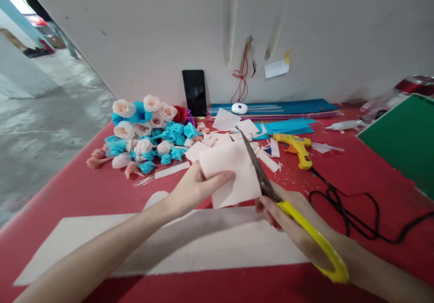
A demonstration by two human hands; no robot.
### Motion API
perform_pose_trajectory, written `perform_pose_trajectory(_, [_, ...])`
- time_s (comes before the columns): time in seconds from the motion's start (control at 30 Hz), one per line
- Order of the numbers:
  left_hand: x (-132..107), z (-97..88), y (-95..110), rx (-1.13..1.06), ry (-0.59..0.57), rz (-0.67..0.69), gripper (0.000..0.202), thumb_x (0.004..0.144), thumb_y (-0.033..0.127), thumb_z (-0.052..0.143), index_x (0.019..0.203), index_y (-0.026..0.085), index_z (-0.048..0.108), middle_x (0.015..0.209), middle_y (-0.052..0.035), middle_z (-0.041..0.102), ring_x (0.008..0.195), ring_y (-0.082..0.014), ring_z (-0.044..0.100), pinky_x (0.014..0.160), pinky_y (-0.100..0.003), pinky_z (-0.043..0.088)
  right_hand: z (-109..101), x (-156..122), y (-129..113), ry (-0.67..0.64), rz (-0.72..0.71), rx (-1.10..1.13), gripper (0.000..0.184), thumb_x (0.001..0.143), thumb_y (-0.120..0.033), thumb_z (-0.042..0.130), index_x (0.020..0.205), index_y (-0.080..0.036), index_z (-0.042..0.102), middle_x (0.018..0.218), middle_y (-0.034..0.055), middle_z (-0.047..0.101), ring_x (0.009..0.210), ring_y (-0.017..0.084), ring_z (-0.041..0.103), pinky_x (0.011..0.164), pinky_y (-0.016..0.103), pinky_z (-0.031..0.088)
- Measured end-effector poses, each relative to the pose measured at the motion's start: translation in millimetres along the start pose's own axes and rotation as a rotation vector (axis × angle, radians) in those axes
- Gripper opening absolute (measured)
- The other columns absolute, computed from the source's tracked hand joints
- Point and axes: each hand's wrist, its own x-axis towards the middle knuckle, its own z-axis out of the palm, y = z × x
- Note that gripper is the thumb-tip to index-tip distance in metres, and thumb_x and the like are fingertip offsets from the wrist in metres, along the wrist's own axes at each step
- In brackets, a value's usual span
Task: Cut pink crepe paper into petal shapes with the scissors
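My left hand (pixel 193 187) pinches the left edge of a pale pink sheet (pixel 230 172), holding it up above the red table (pixel 84 190). My right hand (pixel 291 217) is wrapped round the yellow handles of a pair of scissors (pixel 271 190). Their dark blades run up along the sheet's right edge, touching it. Under both hands lies a large cream sheet (pixel 203 244) flat on the table.
A heap of blue, white and pink paper flowers (pixel 149 135) lies at the back left. Pink paper scraps (pixel 233 124), blue sheets (pixel 288 125), a yellow glue gun (pixel 298 148) with its black cord (pixel 352 217), a dark phone (pixel 194 92) against the wall and a green board (pixel 403 140) at the right.
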Motion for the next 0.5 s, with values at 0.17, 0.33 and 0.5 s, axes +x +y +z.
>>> perform_pose_trajectory(0.17, [-2.4,3.3,5.4,0.007,0.012,-0.014,0.023,0.075,0.03,0.066,0.093,0.014,0.067,0.093,-0.006,0.071,0.083,-0.0185,0.067,0.07,-0.023,0.056,-1.6,1.2,6.6,-0.034,-0.031,0.017,0.033,0.09,-0.049,0.034,0.081,-0.021,0.048,0.064,0.0013,0.056,0.049,0.012,0.047,0.045,0.025,0.035])
perform_pose_trajectory(0.33, [-6.2,9.5,10.1,0.01,0.041,-0.013,0.024,0.07,0.024,0.072,0.091,0.015,0.066,0.086,-0.0035,0.072,0.075,-0.0177,0.068,0.063,-0.021,0.056,-3.6,1.5,3.1,-0.011,-0.069,-0.002,0.031,0.091,-0.045,0.032,0.081,-0.021,0.049,0.062,0.0013,0.056,0.052,0.014,0.051,0.049,0.028,0.038])
perform_pose_trajectory(0.5, [-1.5,3.6,0.3,0.046,0.004,0.01,0.025,0.07,0.034,0.072,0.079,0.012,0.068,0.067,-0.005,0.07,0.06,-0.0184,0.066,0.054,-0.025,0.055,-0.6,-2.6,-2.5,0.057,-0.069,0.003,0.032,0.091,-0.045,0.033,0.073,-0.021,0.045,0.054,-0.0017,0.048,0.045,0.011,0.042,0.043,0.026,0.031])
